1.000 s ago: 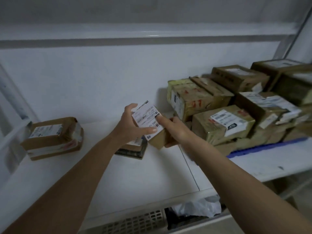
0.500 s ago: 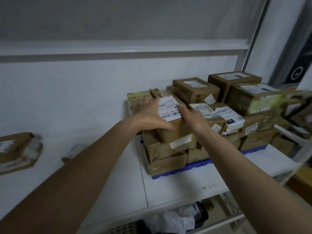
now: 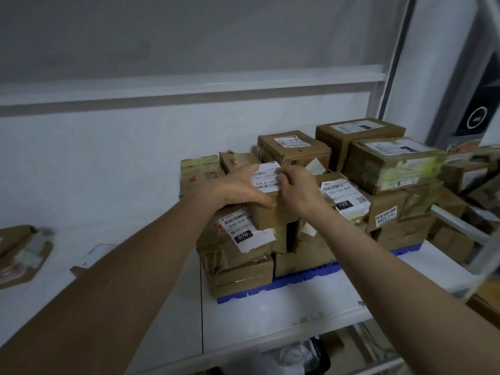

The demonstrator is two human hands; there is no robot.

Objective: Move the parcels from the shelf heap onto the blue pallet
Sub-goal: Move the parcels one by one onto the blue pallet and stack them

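The head view shows both hands holding a small brown cardboard box with a white label (image 3: 267, 197) in the middle of the frame, on top of the pile on the blue plastic pallet (image 3: 303, 280). The left hand (image 3: 238, 186) grips its left side and the right hand (image 3: 299, 189) its right, so the box sits right between them, equally near both.

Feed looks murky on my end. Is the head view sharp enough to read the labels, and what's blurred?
Head view: dim, flat light; "070" label and "122" label readable; the small parcel both hands hold is fairly sharp; left-edge parcel is smeared; wide-angle bends the right shelf post.
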